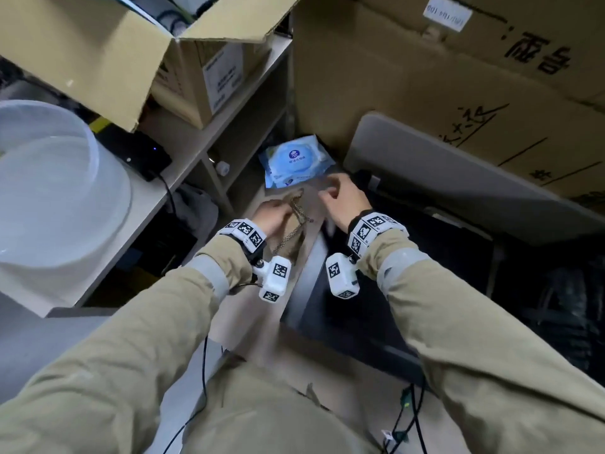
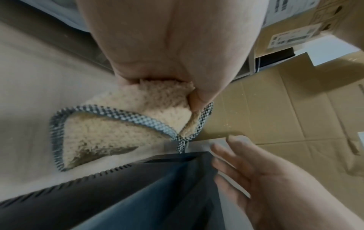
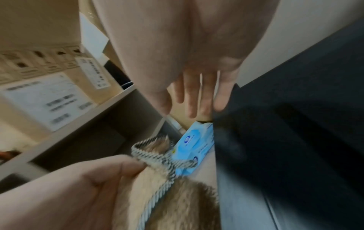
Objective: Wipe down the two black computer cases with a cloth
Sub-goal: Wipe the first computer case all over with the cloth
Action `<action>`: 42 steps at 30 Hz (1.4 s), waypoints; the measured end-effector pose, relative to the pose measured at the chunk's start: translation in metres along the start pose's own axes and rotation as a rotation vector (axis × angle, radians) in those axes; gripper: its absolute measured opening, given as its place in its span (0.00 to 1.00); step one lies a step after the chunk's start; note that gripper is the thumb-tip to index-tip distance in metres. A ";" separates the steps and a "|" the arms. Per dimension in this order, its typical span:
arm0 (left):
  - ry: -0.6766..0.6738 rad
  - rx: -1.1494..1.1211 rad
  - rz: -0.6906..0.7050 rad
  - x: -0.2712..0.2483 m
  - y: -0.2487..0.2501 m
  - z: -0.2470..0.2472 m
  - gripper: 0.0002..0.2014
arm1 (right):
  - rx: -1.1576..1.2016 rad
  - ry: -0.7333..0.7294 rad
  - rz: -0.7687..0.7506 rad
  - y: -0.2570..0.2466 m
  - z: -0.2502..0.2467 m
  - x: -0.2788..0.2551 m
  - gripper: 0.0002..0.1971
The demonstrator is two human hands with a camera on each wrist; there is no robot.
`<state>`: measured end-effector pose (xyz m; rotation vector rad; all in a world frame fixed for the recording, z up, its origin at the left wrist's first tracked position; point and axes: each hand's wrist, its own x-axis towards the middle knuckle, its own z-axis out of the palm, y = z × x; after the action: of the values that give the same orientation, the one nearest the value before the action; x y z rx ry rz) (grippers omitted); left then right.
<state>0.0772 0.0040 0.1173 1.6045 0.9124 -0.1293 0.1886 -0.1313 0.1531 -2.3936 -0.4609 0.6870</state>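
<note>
Though blurred overhead, cloth (image 2: 126, 124) trim checkered

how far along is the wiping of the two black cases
Early, it seems. Done: the left hand grips the cloth, bunched up and off the case. In hand: the right hand, fingers loose and holding nothing, reaches beside the black case. Left: no wiping contact shows yet, and whether either case is clean can't be told.
</note>
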 end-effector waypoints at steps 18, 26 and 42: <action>-0.553 0.277 -0.086 0.090 0.014 0.045 0.32 | -0.007 -0.079 0.649 0.030 -0.025 0.130 0.46; -0.556 0.102 -0.107 0.078 0.015 0.045 0.32 | 0.045 0.023 0.644 0.007 -0.032 0.105 0.34; -0.437 -0.129 0.307 -0.070 0.022 0.003 0.24 | 0.200 0.378 0.156 -0.063 -0.078 -0.077 0.20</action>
<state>0.0441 -0.0313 0.1718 1.4955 0.3271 -0.1927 0.1611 -0.1550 0.2742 -2.3096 -0.0447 0.3139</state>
